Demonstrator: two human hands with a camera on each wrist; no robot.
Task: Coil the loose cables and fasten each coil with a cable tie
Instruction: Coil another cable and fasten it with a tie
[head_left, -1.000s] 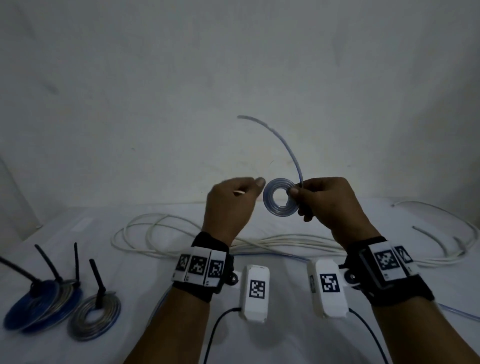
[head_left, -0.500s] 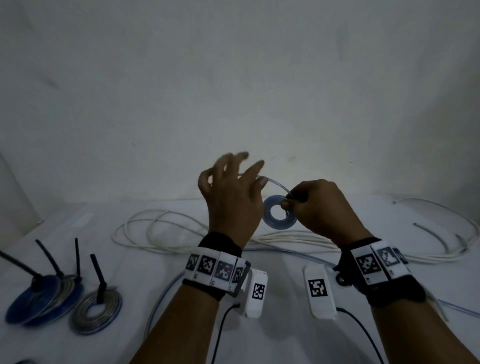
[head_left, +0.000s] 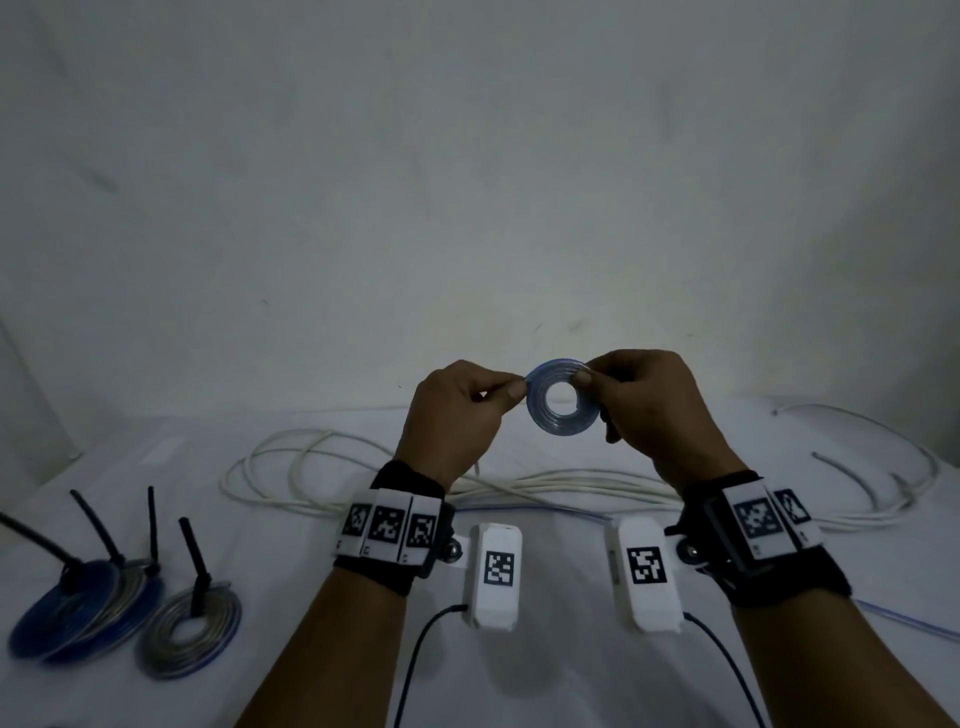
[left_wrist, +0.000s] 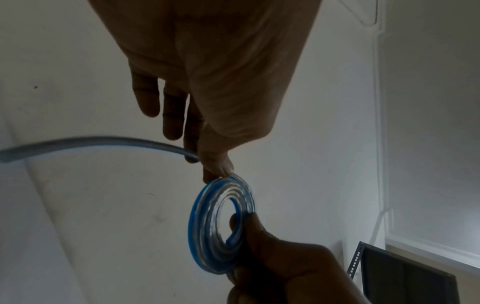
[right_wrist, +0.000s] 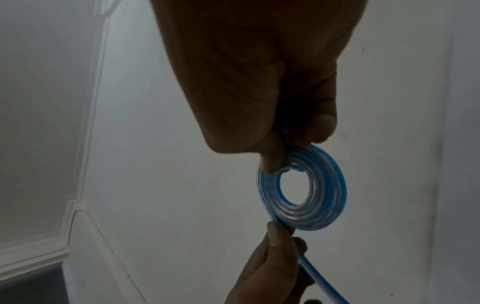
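Observation:
A small flat coil of clear cable with a blue stripe (head_left: 558, 425) hangs in the air above the table, between both hands. My left hand (head_left: 514, 392) pinches its left edge with thumb and forefinger. My right hand (head_left: 587, 376) pinches its upper right edge. In the left wrist view the coil (left_wrist: 207, 236) hangs below my left hand (left_wrist: 218, 171), and a loose tail (left_wrist: 78, 142) runs off to the left. In the right wrist view my right hand (right_wrist: 280, 158) pinches the coil (right_wrist: 319, 218), and the tail (right_wrist: 324, 283) passes my left hand's fingers (right_wrist: 278, 238).
Finished coils with upright black cable ties lie at the front left: a blue stack (head_left: 78, 613) and a grey coil (head_left: 189, 631). A long loose white cable (head_left: 363, 467) sprawls across the white table behind my wrists, reaching far right (head_left: 883, 467). A clear cable (head_left: 914, 626) lies at right.
The tail that stood up above the coil is wound down. My left hand spread its fingers over the coil, then pinched the edge again. Both hands rose slightly.

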